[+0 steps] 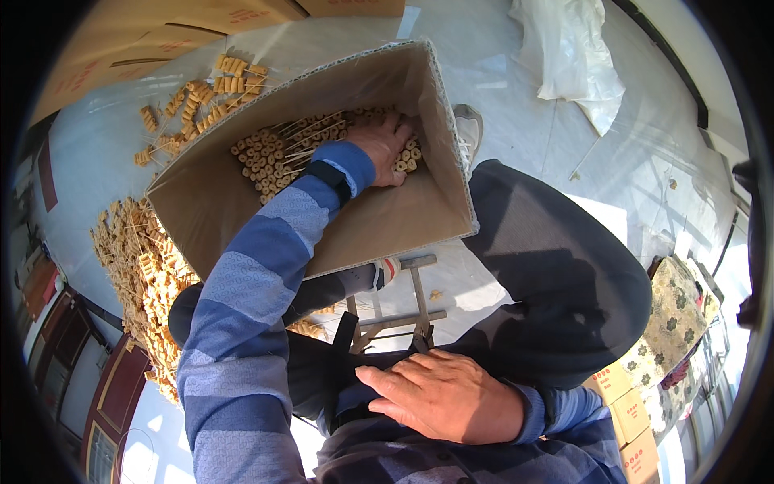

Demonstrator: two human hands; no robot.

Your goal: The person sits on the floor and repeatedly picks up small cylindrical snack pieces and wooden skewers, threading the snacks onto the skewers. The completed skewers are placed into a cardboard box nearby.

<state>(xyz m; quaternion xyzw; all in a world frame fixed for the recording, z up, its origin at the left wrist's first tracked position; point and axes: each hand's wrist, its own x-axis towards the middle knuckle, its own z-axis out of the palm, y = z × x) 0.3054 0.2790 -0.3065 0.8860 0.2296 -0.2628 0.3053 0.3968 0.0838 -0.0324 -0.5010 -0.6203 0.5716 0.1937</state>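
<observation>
A tall cardboard box (379,222) stands open in front of me, tilted toward me. Inside lie rows of skewered tan rolls (262,153), ring-shaped ends up, with thin pale sticks between them. My left hand (382,145) reaches deep into the box, its fingers and thumb curved round a bunch of the skewers by the right wall. Parts of its fingertips are hidden among the rolls. My right hand (447,397) rests over my lap, back upward, fingers stretched out and holding nothing. A dark band (329,179) circles my left wrist.
Loose skewers (201,101) lie on the floor behind the box, and a large heap of them (149,274) is at left. Cardboard cartons (177,40) stand at far left, more cartons (630,415) at lower right. A plastic bag (568,56) lies far right; a metal frame (415,298) is below the box.
</observation>
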